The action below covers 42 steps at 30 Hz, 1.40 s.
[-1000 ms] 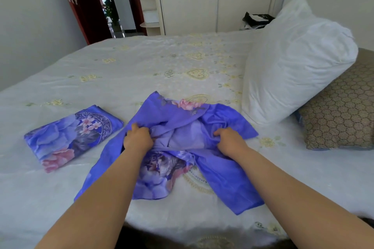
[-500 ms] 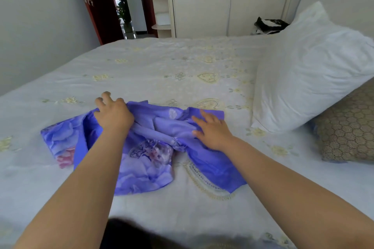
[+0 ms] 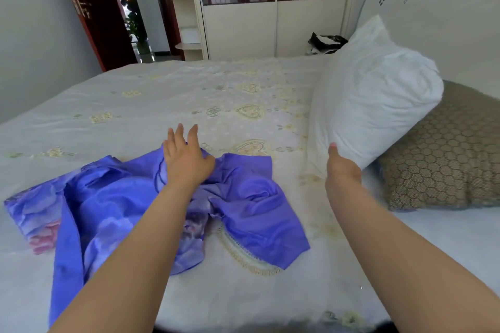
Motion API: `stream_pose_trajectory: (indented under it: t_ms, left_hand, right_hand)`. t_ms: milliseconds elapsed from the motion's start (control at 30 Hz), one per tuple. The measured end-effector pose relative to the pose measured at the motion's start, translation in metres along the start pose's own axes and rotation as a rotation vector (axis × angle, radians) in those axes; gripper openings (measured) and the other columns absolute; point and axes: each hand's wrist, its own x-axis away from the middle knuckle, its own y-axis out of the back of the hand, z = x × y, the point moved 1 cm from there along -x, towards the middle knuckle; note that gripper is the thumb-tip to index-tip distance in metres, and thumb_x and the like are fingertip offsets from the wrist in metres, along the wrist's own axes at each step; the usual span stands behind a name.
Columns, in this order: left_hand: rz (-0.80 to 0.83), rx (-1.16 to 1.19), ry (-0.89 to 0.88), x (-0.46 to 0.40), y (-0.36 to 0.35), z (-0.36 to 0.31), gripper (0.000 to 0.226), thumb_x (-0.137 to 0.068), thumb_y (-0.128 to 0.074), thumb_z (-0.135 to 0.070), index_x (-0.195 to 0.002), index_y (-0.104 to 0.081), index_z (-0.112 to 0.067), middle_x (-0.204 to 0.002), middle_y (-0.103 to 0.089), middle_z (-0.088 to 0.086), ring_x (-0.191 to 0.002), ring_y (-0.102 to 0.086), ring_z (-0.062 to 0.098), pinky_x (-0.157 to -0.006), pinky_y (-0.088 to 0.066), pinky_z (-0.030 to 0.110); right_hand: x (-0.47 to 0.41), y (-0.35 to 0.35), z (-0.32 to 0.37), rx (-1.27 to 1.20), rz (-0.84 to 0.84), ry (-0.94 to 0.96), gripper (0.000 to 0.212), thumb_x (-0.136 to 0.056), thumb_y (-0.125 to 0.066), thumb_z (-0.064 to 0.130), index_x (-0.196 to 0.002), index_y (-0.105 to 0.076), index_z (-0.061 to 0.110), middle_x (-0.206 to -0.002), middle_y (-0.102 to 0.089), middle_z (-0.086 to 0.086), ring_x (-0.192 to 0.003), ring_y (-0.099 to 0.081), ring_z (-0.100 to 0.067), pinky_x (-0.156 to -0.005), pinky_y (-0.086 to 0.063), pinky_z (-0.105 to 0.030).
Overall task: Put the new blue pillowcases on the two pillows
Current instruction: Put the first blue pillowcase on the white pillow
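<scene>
The left hand (image 3: pixel 186 163) lies on the blue pillowcase (image 3: pixel 243 197), fingers spread flat — probably pinning it in place. Beside it, the right hand (image 3: pixel 342 170) touches the white pillow (image 3: pixel 373 105) to fetch it — finger state unclear.

One view only: the head camera, worn by the person, looking forward and downward across the bed (image 3: pixel 189 94) from its near edge. Wide-angle lens; straight lines bow toward the frame edges. Both forearms enter from the bottom of the frame and reach away from the lens, placing the camera close above them. The near bedspread fills the lower half; the far wardrobe (image 3: pixel 270 21) and open doorway (image 3: pixel 127 8) sit along the top. The headboard (image 3: pixel 433 8) lies to the right. No second view to compare.
</scene>
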Motion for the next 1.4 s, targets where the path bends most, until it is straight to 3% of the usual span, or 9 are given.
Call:
stream_pose_trajectory:
  t_ms: [234, 401, 634, 735, 901, 1068, 1169, 1302, 1402]
  left_hand:
    - [0.137, 0.257, -0.294, 0.012, -0.021, -0.070, 0.056, -0.091, -0.055, -0.020, -0.143, -0.034, -0.017, -0.147, -0.038, 0.009, -0.140, -0.025, 0.026, -0.111, -0.025, 0.034]
    - [0.263, 0.727, -0.104, 0.019, -0.023, -0.096, 0.038, -0.094, -0.053, -0.018, -0.130, -0.047, -0.025, -0.132, -0.054, -0.002, -0.096, -0.056, 0.009, -0.077, -0.042, 0.020]
    - [0.176, 1.206, 0.376, 0.025, -0.016, -0.110, 0.040, -0.093, -0.050, -0.046, -0.131, -0.047, -0.032, -0.137, -0.045, -0.007, -0.125, -0.044, 0.014, -0.104, -0.040, 0.039]
    - [-0.125, 0.971, 0.096, 0.008, 0.001, -0.104, 0.043, -0.092, -0.049, -0.049, -0.131, -0.051, -0.030, -0.141, -0.046, -0.007, -0.132, -0.040, 0.012, -0.112, -0.030, 0.035]
    - [0.508, 0.318, -0.111, 0.011, -0.019, -0.089, 0.094, -0.055, -0.030, -0.096, -0.138, -0.029, -0.052, -0.153, -0.028, -0.012, -0.140, -0.029, 0.020, -0.113, -0.020, 0.053]
    - [0.552, 0.093, -0.205, 0.035, -0.034, -0.101, 0.094, -0.067, -0.046, -0.085, -0.146, -0.017, -0.042, -0.154, -0.024, -0.008, -0.140, -0.027, 0.024, -0.110, -0.023, 0.054]
    - [0.585, 0.096, -0.166, 0.037, -0.033, -0.102, 0.097, -0.072, -0.049, -0.079, -0.148, -0.019, -0.027, -0.153, -0.028, -0.002, -0.138, -0.030, 0.023, -0.110, -0.028, 0.046]
    - [0.491, 0.032, -0.170, 0.048, -0.037, -0.104, 0.055, -0.094, -0.041, -0.054, -0.135, -0.047, -0.017, -0.137, -0.050, 0.005, -0.124, -0.047, 0.023, -0.099, -0.037, 0.034]
    - [0.305, 0.034, -0.167, 0.071, -0.047, -0.101, 0.041, -0.101, -0.033, -0.039, -0.129, -0.053, -0.018, -0.127, -0.059, 0.006, -0.115, -0.053, 0.024, -0.100, -0.037, 0.036]
  right_hand:
    - [-0.042, 0.044, 0.067, -0.271, -0.058, 0.325, 0.108, -0.070, -0.074, 0.053, -0.147, -0.010, 0.012, -0.149, -0.026, -0.013, -0.130, -0.038, -0.028, -0.107, -0.032, -0.039]
    - [-0.063, 0.046, 0.081, -0.166, 0.002, 0.267, 0.047, -0.088, -0.062, 0.031, -0.121, -0.051, -0.001, -0.119, -0.060, -0.015, -0.107, -0.060, -0.033, -0.090, -0.052, -0.045]
    - [0.050, 0.029, 0.033, -1.071, 0.806, -0.080, 0.012, -0.093, -0.052, 0.004, -0.100, -0.061, 0.005, -0.086, -0.073, -0.010, -0.077, -0.071, -0.021, -0.070, -0.059, -0.033]
    - [0.093, 0.024, -0.023, -0.736, 1.024, -0.154, 0.025, -0.076, -0.067, 0.018, -0.100, -0.062, 0.014, -0.087, -0.074, -0.007, -0.073, -0.072, -0.020, -0.060, -0.059, -0.032]
    - [0.121, 0.038, -0.091, 0.736, 1.291, 0.064, 0.039, -0.098, -0.042, 0.040, -0.123, -0.047, 0.011, -0.129, -0.057, -0.014, -0.086, -0.064, -0.020, -0.063, -0.053, -0.023]
    - [0.112, 0.063, -0.002, 0.432, 0.730, 0.453, 0.040, -0.096, -0.048, 0.039, -0.082, -0.067, 0.006, -0.064, -0.070, -0.006, -0.056, -0.064, -0.015, -0.055, -0.048, -0.019]
    - [0.045, 0.065, 0.028, 0.359, 0.113, 0.641, 0.062, -0.088, -0.052, 0.055, -0.118, -0.059, 0.001, -0.116, -0.061, -0.018, -0.109, -0.058, -0.032, -0.093, -0.046, -0.036]
    - [-0.006, 0.045, -0.002, 0.260, 0.365, 0.131, 0.114, -0.060, -0.056, 0.084, -0.137, -0.042, 0.000, -0.140, -0.047, -0.014, -0.126, -0.047, -0.030, -0.108, -0.036, -0.036]
    - [0.007, 0.031, 0.000, 0.093, 0.329, 0.330, 0.044, -0.084, -0.066, 0.035, -0.112, -0.059, 0.002, -0.112, -0.061, -0.014, -0.112, -0.057, -0.030, -0.090, -0.041, -0.029]
